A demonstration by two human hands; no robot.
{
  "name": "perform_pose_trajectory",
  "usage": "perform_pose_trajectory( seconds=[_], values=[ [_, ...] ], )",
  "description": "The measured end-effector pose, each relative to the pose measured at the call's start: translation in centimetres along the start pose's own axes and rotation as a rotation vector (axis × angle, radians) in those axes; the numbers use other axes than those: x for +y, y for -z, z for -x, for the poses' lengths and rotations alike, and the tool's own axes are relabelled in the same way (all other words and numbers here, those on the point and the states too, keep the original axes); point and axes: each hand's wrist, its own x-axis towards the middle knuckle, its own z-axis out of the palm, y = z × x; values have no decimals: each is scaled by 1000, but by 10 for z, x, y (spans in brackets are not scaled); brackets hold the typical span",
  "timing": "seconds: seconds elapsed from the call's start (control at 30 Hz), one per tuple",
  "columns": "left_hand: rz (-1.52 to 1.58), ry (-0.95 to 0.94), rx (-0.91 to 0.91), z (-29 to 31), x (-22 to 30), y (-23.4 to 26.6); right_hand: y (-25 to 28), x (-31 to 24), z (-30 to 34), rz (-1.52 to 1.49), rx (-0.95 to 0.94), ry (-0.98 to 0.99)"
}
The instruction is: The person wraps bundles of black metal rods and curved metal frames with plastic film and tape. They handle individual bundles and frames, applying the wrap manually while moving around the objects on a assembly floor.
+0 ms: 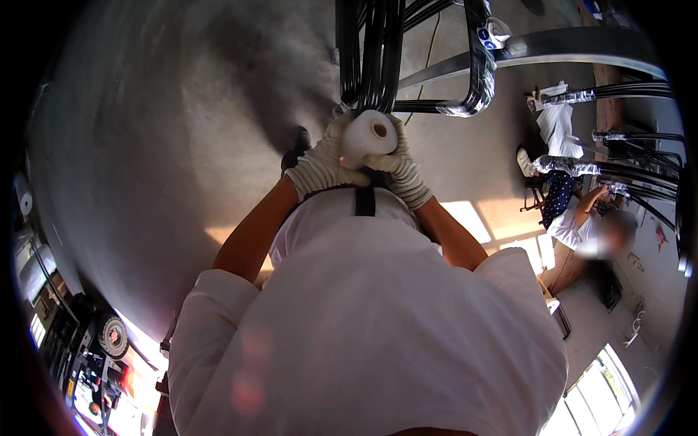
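Both my hands, in pale striped knit work gloves, are at waist height around a roll of clear stretch film (358, 140) with a brown cardboard core. My left hand (327, 161) wraps the roll's left side, fingers curled. On the right side, my right hand (401, 164) grips the roll, its thumb across the lower edge. Just beyond the roll, the ends of a bundle of black tubes (371, 65) come down close to my hands. Whether film runs from the roll onto the tubes is hard to make out.
A bent, film-wrapped black tube (478, 73) with a sticker roll (494, 33) on it stands ahead right, beside a curved metal bar (567, 47). More wrapped tube bundles (632, 171) are at the right, where a person (571, 218) sits working. A wheeled vehicle (109, 336) stands lower left.
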Motion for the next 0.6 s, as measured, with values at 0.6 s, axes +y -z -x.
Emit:
perform_pose_trajectory(
  seconds=[0.6],
  values=[
    [-264,-140,275,24,15,-13,-46,-90,-115,2296,-1392,1187]
  ],
)
